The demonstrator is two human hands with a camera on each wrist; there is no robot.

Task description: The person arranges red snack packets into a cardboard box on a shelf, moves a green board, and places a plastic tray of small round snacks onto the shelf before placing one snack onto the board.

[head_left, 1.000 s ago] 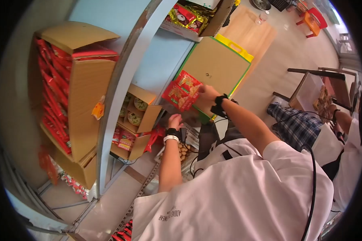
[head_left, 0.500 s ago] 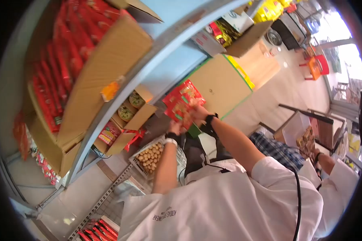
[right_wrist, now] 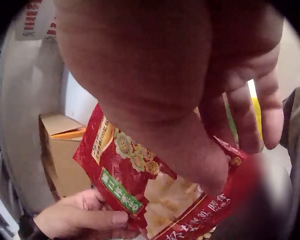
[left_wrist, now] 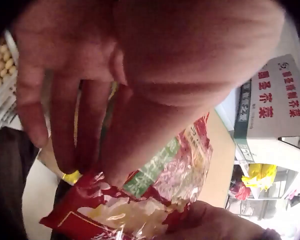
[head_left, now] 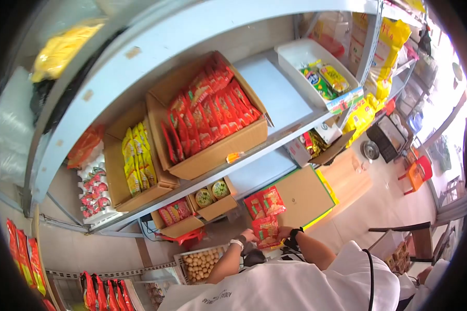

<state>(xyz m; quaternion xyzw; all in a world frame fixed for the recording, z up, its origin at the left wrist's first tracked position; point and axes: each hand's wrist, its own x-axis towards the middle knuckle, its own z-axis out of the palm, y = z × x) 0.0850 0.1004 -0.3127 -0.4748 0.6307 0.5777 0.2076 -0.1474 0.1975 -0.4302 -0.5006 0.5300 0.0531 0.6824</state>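
In the head view a red snack packet (head_left: 265, 231) is held between two hands, low in front of the white shirt. The left hand (head_left: 250, 236) grips its left edge, and the right hand (head_left: 284, 234) pinches the opposite side. In the left wrist view the thumb of the left hand (left_wrist: 125, 90) presses the shiny packet (left_wrist: 140, 212). Printed food shows on the packet (right_wrist: 165, 195) in the right wrist view, under the thumb of the right hand (right_wrist: 190, 100). Just beyond the held packet, more red packets (head_left: 265, 201) lie on the flat tan box (head_left: 301, 199).
Blue-grey shelving (head_left: 275, 83) carries a carton of red packets (head_left: 218, 150), a carton of yellow packets (head_left: 138, 158) and a white tub (head_left: 301, 54). A crate of round, tan items (head_left: 201, 265) stands below left. An orange chair (head_left: 412, 179) is at the right.
The head view has swung to take in more shelving. Red packets that were in the hands now lie on the tan box, and one packet is held between both hands.
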